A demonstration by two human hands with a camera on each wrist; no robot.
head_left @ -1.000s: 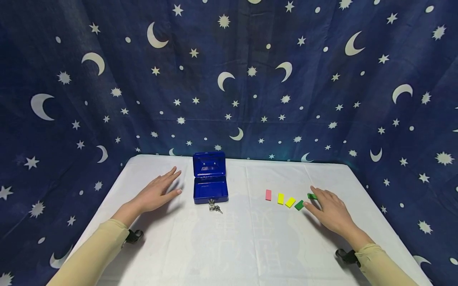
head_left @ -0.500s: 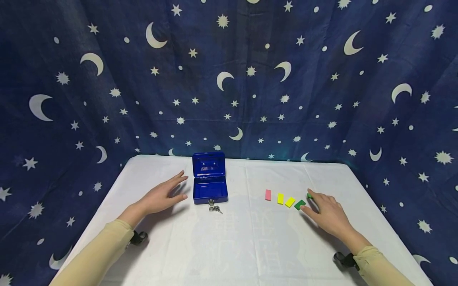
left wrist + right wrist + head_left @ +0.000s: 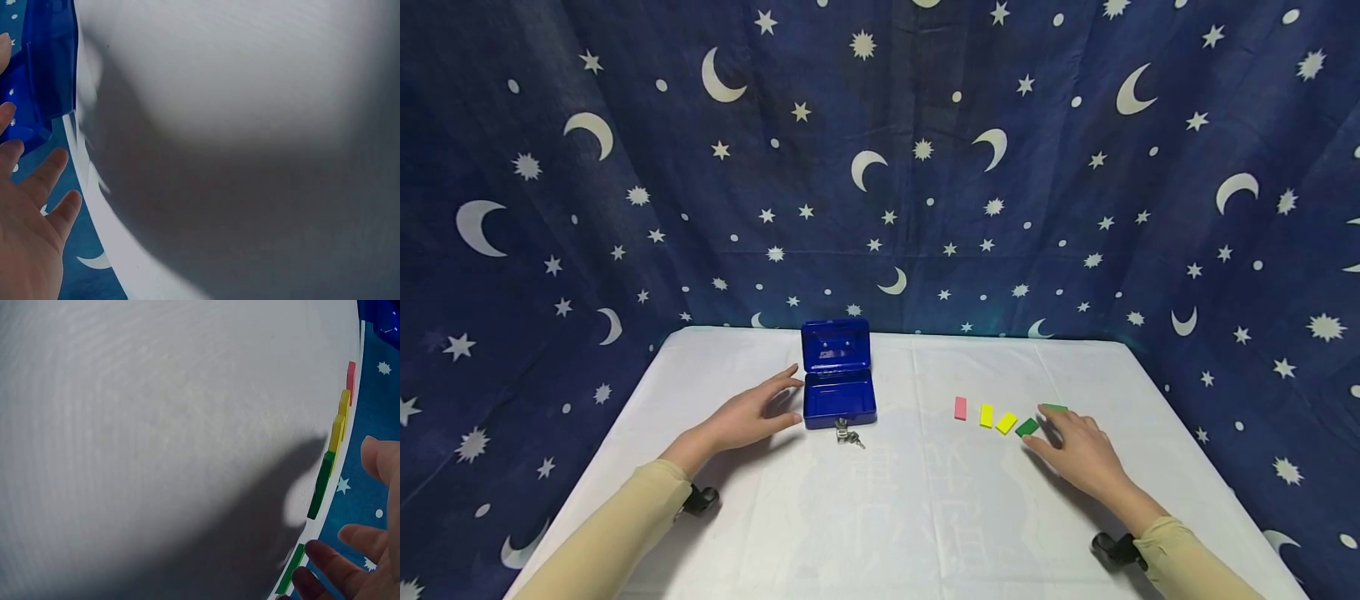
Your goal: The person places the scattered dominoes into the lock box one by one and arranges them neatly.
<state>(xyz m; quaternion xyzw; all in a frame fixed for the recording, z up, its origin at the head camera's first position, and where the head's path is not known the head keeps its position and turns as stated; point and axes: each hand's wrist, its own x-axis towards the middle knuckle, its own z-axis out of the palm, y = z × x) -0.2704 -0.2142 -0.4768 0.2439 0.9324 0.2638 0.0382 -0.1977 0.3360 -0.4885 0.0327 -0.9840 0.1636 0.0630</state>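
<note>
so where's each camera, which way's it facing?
Head: head-worn, facing forward and down at white table, blue box and five blocks; left hand, right hand, sleeves show.
Left wrist: wrist-worn, faces white table and blue box; part of left hand at left edge.
Right wrist: wrist-worn, faces white table and five blocks; part of right hand at lower right.
Head and right wrist both show all five blocks.

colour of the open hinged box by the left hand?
Deep blue; the hinged box shows best in the head view.
</note>
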